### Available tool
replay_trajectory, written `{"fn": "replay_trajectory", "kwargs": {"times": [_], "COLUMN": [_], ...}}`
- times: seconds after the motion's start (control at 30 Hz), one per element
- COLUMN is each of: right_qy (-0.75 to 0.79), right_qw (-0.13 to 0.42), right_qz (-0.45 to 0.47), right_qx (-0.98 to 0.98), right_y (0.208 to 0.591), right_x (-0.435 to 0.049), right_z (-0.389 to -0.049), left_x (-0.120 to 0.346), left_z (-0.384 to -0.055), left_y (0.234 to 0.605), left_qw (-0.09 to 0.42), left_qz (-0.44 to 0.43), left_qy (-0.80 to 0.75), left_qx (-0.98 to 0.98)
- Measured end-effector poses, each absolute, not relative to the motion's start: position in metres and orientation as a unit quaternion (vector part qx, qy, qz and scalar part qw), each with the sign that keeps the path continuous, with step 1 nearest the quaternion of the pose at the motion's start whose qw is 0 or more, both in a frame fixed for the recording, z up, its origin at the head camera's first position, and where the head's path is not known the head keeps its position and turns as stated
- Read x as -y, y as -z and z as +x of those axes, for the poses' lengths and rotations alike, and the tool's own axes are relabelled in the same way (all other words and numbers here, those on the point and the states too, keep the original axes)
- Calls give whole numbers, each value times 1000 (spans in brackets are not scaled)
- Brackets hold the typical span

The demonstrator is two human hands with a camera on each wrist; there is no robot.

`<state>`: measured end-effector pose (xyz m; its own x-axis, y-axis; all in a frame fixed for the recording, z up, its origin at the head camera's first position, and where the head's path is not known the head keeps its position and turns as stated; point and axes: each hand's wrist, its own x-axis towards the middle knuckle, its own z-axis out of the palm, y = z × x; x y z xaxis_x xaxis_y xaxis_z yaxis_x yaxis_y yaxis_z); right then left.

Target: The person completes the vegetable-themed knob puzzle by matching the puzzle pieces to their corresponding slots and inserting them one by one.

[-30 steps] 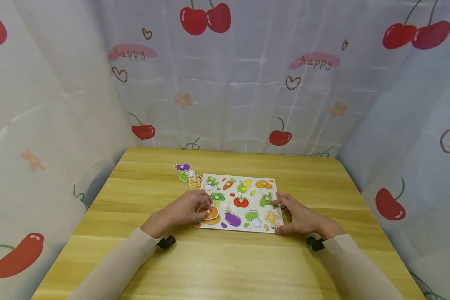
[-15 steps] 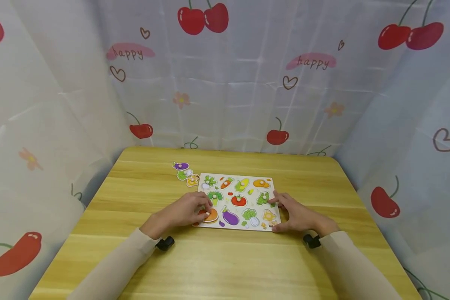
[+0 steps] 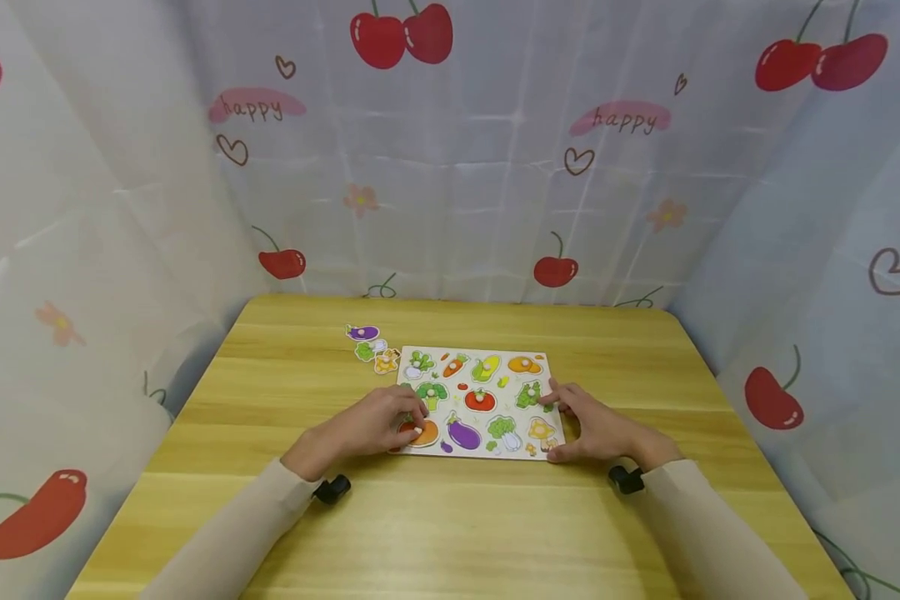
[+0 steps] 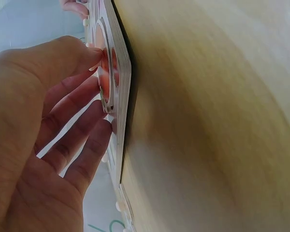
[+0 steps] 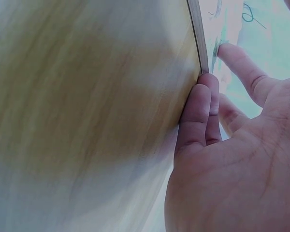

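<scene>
My left hand (image 3: 378, 421) pinches the small knob of a round orange puzzle piece (image 3: 429, 432) between thumb and fingertips. This piece lies over the front left corner of a wooden vegetable puzzle board (image 3: 472, 351). In the left wrist view the orange piece (image 4: 106, 87) lies close against the board's face, near its edge. At the board's right side, my right hand (image 3: 603, 429) rests spread, thumb at the front corner and a fingertip by the green vegetable piece (image 3: 528, 395). Its fingertips (image 5: 210, 79) touch the board's edge in the right wrist view.
Off the board's back left corner lie three knobbed pieces: an eggplant (image 3: 363, 332), a leafy cabbage (image 3: 365, 352) and a mushroom (image 3: 386, 362). Knobbed pieces such as the tomato (image 3: 480, 402) sit in the board. A cherry-print curtain (image 3: 435, 233) surrounds the wooden table (image 3: 450, 533).
The orange piece, still pinched in my left hand, has shifted slightly back and now covers its printed outline, which showed below it before. My right hand stays at the board's side.
</scene>
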<state>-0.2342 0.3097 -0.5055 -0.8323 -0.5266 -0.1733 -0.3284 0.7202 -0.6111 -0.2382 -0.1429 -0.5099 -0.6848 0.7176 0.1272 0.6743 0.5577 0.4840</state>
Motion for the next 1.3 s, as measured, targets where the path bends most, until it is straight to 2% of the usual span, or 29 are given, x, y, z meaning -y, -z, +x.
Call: {"fn": "replay_trajectory", "kwargs": {"times": [0.43,1.3], "right_qy": [290,290], "right_qw": [183,172], "right_qz": [-222,-229], "right_qx": [-913,-913], "right_y": [502,505], "right_x": [-308,-309], "right_z": [-233,-234], "left_x": [144,147], "left_z": [-240,-245], "left_y": [511,509], "left_qw": [56,59], "left_qz": [402,419], "left_qy": [-255,-255], "left_qx": [-877,-869]}}
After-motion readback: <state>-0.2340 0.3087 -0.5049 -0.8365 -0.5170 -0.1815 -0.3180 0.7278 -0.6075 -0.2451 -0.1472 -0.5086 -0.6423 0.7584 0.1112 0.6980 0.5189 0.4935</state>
